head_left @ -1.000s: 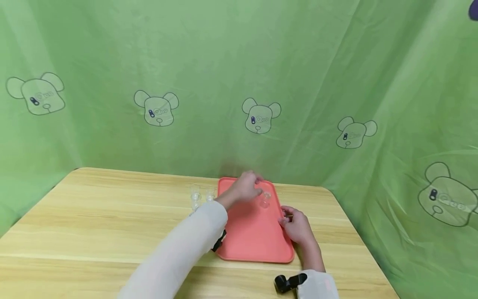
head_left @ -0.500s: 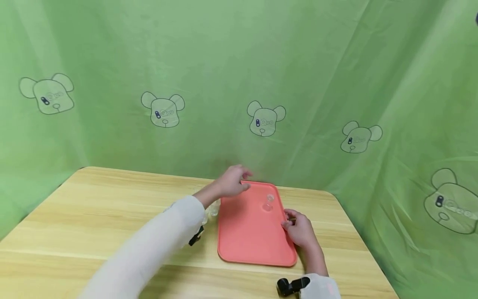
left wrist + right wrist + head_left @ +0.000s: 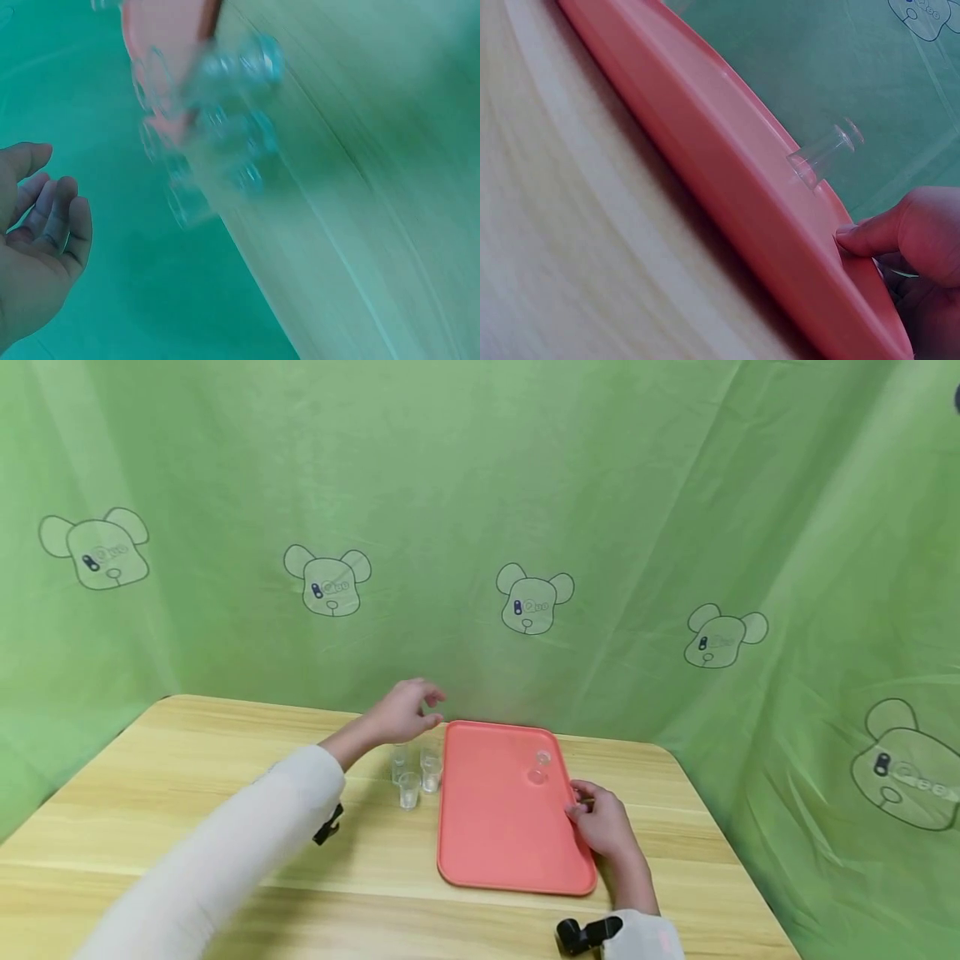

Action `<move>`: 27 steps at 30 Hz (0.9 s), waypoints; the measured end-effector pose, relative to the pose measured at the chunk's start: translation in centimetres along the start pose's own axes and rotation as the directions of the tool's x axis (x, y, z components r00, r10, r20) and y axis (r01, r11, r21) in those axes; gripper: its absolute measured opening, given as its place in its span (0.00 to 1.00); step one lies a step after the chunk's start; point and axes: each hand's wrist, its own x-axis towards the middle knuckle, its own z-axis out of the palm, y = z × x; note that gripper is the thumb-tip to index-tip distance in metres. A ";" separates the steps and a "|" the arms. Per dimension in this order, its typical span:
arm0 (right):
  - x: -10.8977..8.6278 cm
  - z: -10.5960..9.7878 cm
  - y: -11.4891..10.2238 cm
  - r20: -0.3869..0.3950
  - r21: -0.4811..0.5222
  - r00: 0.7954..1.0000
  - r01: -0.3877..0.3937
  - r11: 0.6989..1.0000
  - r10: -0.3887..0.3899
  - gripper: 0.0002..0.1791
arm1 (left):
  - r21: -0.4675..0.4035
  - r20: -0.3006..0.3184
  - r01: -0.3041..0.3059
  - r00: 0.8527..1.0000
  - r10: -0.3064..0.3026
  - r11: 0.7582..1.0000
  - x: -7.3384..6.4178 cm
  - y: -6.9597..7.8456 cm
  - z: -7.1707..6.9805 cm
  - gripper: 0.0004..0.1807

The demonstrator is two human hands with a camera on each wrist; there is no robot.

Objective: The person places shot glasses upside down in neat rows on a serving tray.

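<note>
My left hand (image 3: 405, 710) is above the far side of the table, fingers loosely bent, holding nothing. Several small clear glasses stand below it, left of the pink tray (image 3: 502, 835); the front glass (image 3: 408, 792) is easiest to see. In the left wrist view the hand (image 3: 45, 247) appears apart from the glasses (image 3: 247, 135), which are blurred. A single clear glass (image 3: 825, 157) stands on the tray near its right side. My right hand (image 3: 603, 822) grips the tray's right rim; the right wrist view has its thumb (image 3: 866, 238) on the rim, with the other fingers partly hidden.
The tray lies on a wooden table (image 3: 187, 810), its far end near the table's back edge. A green curtain (image 3: 427, 510) with printed bear heads hangs behind and to the right. A black wrist device (image 3: 585, 935) sits by the right sleeve.
My left hand has moved left from over the tray to over the glasses, bringing them into clearer view. The right hand has stayed on the tray rim. The head view has shifted slightly.
</note>
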 end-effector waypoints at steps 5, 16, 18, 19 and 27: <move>-0.1 -0.1 0.2 0.007 0.010 1.000 -0.005 1.000 0.005 0.25 | 0.007 -0.007 0.028 1.000 -0.028 1.000 -1.5 -2.1 -0.8 0.19; -0.3 -0.2 0.1 0.005 0.004 1.000 -0.011 1.000 0.011 0.25 | 0.019 0.026 0.077 0.997 -0.078 0.997 -3.7 -6.4 -0.6 0.20; -0.3 -0.2 0.1 0.005 0.006 1.000 -0.011 1.000 0.011 0.25 | 0.012 0.050 0.096 0.994 -0.096 0.995 -4.0 -7.0 -0.5 0.22; -0.3 -0.2 0.1 0.004 0.008 1.000 -0.011 1.000 0.011 0.25 | 0.007 0.061 0.107 0.992 -0.107 0.994 -4.1 -7.2 -0.5 0.22; -0.1 -0.1 0.3 0.004 0.012 1.000 -0.010 1.000 0.010 0.25 | -0.047 0.131 0.183 0.976 -0.176 0.982 -4.8 -8.0 0.3 0.26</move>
